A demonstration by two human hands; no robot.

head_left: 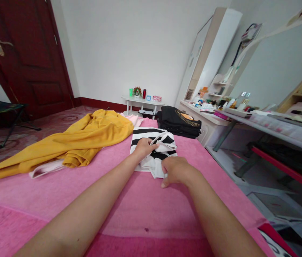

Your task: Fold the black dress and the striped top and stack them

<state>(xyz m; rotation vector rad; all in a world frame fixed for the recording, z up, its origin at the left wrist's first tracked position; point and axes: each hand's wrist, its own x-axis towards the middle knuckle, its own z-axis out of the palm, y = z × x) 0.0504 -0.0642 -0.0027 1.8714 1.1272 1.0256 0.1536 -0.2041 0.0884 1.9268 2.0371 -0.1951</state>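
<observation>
A black-and-white striped garment (147, 132), folded into a compact bundle, lies on the pink bedspread (140, 200) in front of me. My left hand (144, 148) pinches a white edge of it near the middle, thumb against fingers. At the near right corner, my right hand (176, 169) curls over the white part of the garment, its thumb pointing down by the bedspread. The fingers of that hand are partly hidden, but they appear closed on the cloth. A white band loops up between the two hands.
A mustard-yellow garment (99, 130) spreads over the left of the bed. Folded black clothes (179, 121) are stacked just beyond the striped bundle. A cluttered dressing table (247, 116) stands along the right; a small white table (142, 101) is at the far wall.
</observation>
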